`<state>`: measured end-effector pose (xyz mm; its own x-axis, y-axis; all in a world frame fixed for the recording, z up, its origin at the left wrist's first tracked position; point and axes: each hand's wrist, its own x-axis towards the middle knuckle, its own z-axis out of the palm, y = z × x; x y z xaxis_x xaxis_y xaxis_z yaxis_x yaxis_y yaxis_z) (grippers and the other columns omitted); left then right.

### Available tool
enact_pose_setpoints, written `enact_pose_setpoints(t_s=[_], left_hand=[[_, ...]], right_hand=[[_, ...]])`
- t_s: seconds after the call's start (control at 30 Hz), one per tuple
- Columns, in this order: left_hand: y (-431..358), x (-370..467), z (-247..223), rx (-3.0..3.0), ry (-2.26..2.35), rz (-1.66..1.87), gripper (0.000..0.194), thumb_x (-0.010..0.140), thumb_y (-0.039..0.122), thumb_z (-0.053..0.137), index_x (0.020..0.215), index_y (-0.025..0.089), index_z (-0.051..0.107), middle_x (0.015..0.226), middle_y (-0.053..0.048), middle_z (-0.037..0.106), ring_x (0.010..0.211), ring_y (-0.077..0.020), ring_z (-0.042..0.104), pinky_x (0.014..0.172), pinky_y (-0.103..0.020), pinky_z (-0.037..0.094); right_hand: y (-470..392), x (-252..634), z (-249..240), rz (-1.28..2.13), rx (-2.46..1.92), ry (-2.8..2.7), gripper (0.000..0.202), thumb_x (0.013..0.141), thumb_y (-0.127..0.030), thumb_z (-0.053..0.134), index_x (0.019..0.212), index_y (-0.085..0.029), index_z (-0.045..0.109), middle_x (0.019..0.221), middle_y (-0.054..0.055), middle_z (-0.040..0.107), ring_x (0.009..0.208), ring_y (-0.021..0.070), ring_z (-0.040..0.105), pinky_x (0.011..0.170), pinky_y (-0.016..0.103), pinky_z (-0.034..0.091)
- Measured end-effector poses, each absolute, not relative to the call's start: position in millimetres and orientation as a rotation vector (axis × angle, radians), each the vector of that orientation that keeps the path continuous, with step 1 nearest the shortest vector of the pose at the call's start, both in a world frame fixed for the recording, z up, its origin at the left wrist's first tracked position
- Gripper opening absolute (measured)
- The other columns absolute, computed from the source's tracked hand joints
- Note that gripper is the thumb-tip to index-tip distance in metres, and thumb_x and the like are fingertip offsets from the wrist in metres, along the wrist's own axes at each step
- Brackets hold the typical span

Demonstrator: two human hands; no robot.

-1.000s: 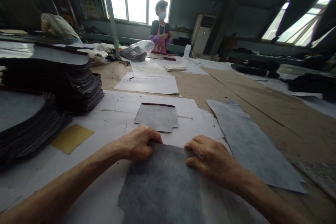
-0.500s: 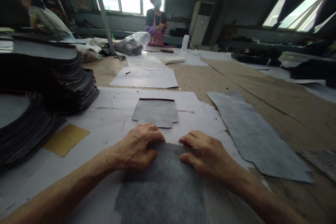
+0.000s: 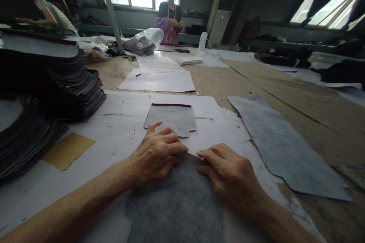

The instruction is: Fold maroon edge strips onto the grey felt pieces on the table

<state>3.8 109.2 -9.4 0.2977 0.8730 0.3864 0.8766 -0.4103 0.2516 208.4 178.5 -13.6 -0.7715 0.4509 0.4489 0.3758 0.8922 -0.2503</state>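
Note:
A large grey fabric piece (image 3: 182, 201) lies in front of me, running down out of view. My left hand (image 3: 156, 153) grips its far edge at the left, thumb and index finger pinched on it. At the right of that edge, my right hand (image 3: 228, 167) has its thumb and fingers closed on the fabric. Just beyond the hands, a smaller grey piece (image 3: 171, 119) with a dark red strip along its far edge lies flat on white paper (image 3: 114, 136). Another long grey piece (image 3: 288, 148) rests to the right.
Tall stacks of dark-edged pieces (image 3: 88, 95) stand at the left, near a yellow card (image 3: 68, 150). Farther back are white sheets (image 3: 159, 78), a plastic bag (image 3: 144, 41) and a pad (image 3: 189, 60). A masked person (image 3: 169, 19) stands beyond the table; another person (image 3: 57, 15) bends at far left.
My left hand has shifted slightly right along the fabric's far edge, its fingers overlapping the small piece. My right hand has drawn its fingertips closer together. The view has shifted slightly.

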Motion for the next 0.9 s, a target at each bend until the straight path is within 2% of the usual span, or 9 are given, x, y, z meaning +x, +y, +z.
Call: enact_pose_setpoints(t_s=[0.13, 0.2, 0.33, 0.43, 0.53, 0.67, 0.77, 0.83, 0.9], left_hand=[[109.8, 4.8, -8.9, -2.465, -1.728, -0.708, 0.054, 0.074, 0.015, 0.059, 0.125, 0.022, 0.042, 0.099, -0.002, 0.06, 0.098, -0.0203, 0.05, 0.103, -0.055, 0.012], [111.6, 7.7, -10.1, -2.525, -1.648, -0.659, 0.049, 0.075, 0.014, 0.056, 0.122, 0.023, 0.046, 0.105, -0.003, 0.058, 0.1, -0.0206, 0.049, 0.103, -0.054, 0.015], [116.9, 10.9, -17.7, -2.606, -1.386, -0.701, 0.03, 0.079, 0.009, 0.047, 0.103, 0.022, 0.059, 0.089, -0.001, 0.059, 0.087, -0.0171, 0.049, 0.097, -0.046, 0.028], [119.4, 8.8, -23.6, -2.624, -1.321, -0.769, 0.027, 0.082, 0.007, 0.043, 0.101, 0.019, 0.059, 0.085, -0.003, 0.058, 0.081, -0.0156, 0.047, 0.082, -0.035, 0.04], [119.4, 6.8, -24.8, -2.701, -1.31, -0.745, 0.028, 0.081, 0.006, 0.043, 0.102, 0.016, 0.057, 0.087, -0.005, 0.056, 0.08, -0.016, 0.046, 0.075, -0.031, 0.043], [117.6, 8.4, -20.5, -2.739, -1.289, -0.715, 0.026, 0.08, 0.007, 0.043, 0.1, 0.013, 0.058, 0.086, -0.006, 0.054, 0.083, -0.0173, 0.045, 0.086, -0.037, 0.042], [116.1, 10.4, -18.0, -2.743, -1.309, -0.703, 0.026, 0.078, 0.007, 0.042, 0.098, 0.014, 0.058, 0.083, -0.004, 0.053, 0.084, -0.0168, 0.045, 0.102, -0.046, 0.03], [115.3, 11.0, -17.9, -2.765, -1.322, -0.699, 0.026, 0.078, 0.007, 0.043, 0.098, 0.014, 0.057, 0.084, -0.005, 0.052, 0.084, -0.0169, 0.045, 0.099, -0.044, 0.034], [114.9, 11.1, -18.7, -2.791, -1.33, -0.687, 0.025, 0.078, 0.007, 0.044, 0.098, 0.014, 0.057, 0.085, -0.006, 0.052, 0.083, -0.0175, 0.045, 0.087, -0.038, 0.042]], right_hand=[[178.2, 209.5, -14.2, 0.21, -0.585, -2.532, 0.014, 0.077, -0.009, 0.058, 0.086, -0.018, 0.063, 0.075, 0.003, 0.059, 0.073, 0.0159, 0.054, 0.065, 0.026, 0.045], [177.9, 209.4, -14.3, 0.208, -0.567, -2.534, 0.014, 0.078, -0.01, 0.056, 0.086, -0.018, 0.064, 0.075, 0.003, 0.059, 0.073, 0.0159, 0.054, 0.065, 0.026, 0.045], [177.7, 208.6, -15.4, 0.166, -0.526, -2.513, 0.012, 0.08, -0.011, 0.055, 0.086, -0.016, 0.064, 0.073, 0.003, 0.06, 0.071, 0.0161, 0.054, 0.063, 0.027, 0.045], [177.7, 208.7, -17.1, 0.12, -0.498, -2.496, 0.013, 0.081, -0.012, 0.054, 0.088, -0.015, 0.064, 0.073, 0.004, 0.06, 0.07, 0.0158, 0.054, 0.061, 0.027, 0.044], [177.0, 210.5, -18.3, 0.094, -0.471, -2.481, 0.015, 0.081, -0.01, 0.053, 0.088, -0.014, 0.065, 0.072, 0.004, 0.06, 0.069, 0.0156, 0.053, 0.06, 0.027, 0.044], [174.6, 213.1, -17.8, 0.039, -0.415, -2.512, 0.02, 0.082, -0.007, 0.048, 0.088, -0.013, 0.066, 0.071, 0.005, 0.06, 0.068, 0.0157, 0.051, 0.06, 0.028, 0.043], [173.0, 213.0, -15.9, -0.004, -0.391, -2.545, 0.024, 0.084, -0.007, 0.043, 0.088, -0.013, 0.065, 0.072, 0.006, 0.06, 0.07, 0.0161, 0.051, 0.061, 0.028, 0.044], [172.3, 212.1, -14.8, -0.016, -0.393, -2.555, 0.026, 0.085, -0.008, 0.04, 0.088, -0.014, 0.065, 0.071, 0.006, 0.059, 0.07, 0.0161, 0.05, 0.061, 0.028, 0.044], [171.8, 211.2, -14.3, -0.034, -0.397, -2.565, 0.027, 0.085, -0.009, 0.039, 0.088, -0.014, 0.065, 0.07, 0.006, 0.058, 0.069, 0.0163, 0.049, 0.061, 0.029, 0.044]])
